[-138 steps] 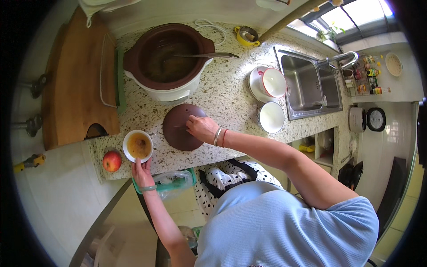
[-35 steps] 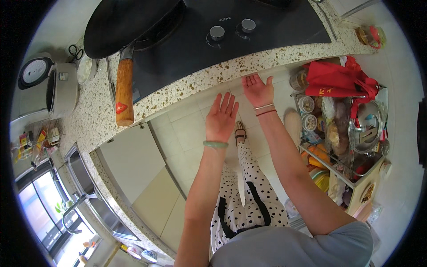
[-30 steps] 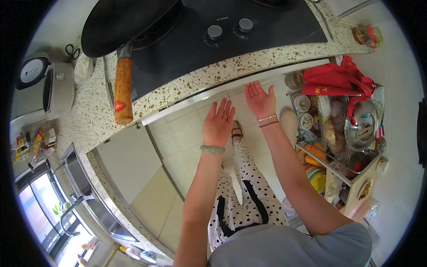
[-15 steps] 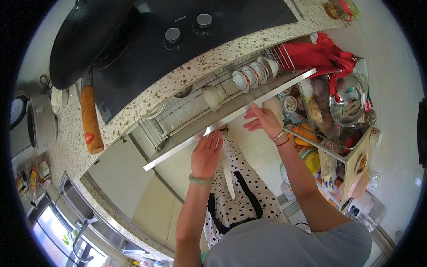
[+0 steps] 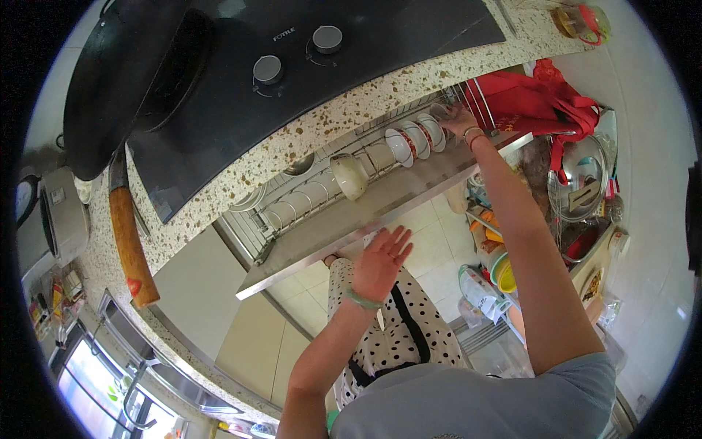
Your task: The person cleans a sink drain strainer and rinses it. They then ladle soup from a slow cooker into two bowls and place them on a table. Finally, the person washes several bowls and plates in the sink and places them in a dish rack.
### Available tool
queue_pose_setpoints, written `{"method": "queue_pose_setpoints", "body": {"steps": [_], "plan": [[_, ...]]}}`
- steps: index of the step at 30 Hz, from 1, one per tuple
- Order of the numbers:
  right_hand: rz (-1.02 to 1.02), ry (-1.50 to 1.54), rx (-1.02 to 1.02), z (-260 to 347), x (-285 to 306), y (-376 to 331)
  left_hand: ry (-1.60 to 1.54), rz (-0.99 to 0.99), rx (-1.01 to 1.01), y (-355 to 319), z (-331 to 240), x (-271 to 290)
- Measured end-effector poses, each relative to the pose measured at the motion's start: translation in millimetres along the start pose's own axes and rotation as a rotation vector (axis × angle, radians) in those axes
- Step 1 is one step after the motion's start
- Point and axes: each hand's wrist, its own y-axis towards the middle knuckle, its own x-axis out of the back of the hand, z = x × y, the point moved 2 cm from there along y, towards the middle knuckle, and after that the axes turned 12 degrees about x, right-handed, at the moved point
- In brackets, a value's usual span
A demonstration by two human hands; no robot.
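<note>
A pulled-out drawer (image 5: pixel 314 252) with a steel front holds a wire dish rack. In it, several white bowls (image 5: pixel 399 147) with red patterns stand on edge, beside a pale cream bowl (image 5: pixel 349 177). My right hand (image 5: pixel 461 121) reaches into the drawer's right end. Its fingers lie at the end bowl (image 5: pixel 440 110), which they partly cover; whether they grip it I cannot make out. Outside the drawer front hangs my left hand (image 5: pixel 383 263), fingers spread, holding nothing. A green bangle circles that wrist.
Above the drawer runs a speckled counter (image 5: pixel 322 121) with a black cooktop (image 5: pixel 256 110). A wok's wooden handle (image 5: pixel 130 241) juts over the counter edge at left. A red bag (image 5: pixel 512 102) lies by the drawer's right end. Further right, a shelf holds a steel lid (image 5: pixel 585 172).
My right hand has moved up and right, from in front of the drawer to the bowls at its right end. My left hand has shifted right and down, away from the drawer's edge.
</note>
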Motion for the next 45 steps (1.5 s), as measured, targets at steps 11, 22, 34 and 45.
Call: {"method": "queue_pose_setpoints", "body": {"steps": [11, 22, 34, 45], "plan": [[0.293, -0.335, 0.006, -9.9, -0.4, 20.5, 0.125, -0.059, 0.145, 58.4, 18.4, -72.0], [-0.412, -0.11, 0.055, -10.0, 53.2, -50.6, 0.026, -0.261, 0.056, 32.2, 16.5, -45.7], [0.181, 1.779, 0.056, 28.2, 12.1, -228.5, -0.026, -0.405, -0.124, -26.5, -27.9, -0.6], [0.463, 1.636, 0.165, 93.9, 3.5, -225.3, 0.045, -0.323, -0.169, -26.5, -52.6, -23.7]]}}
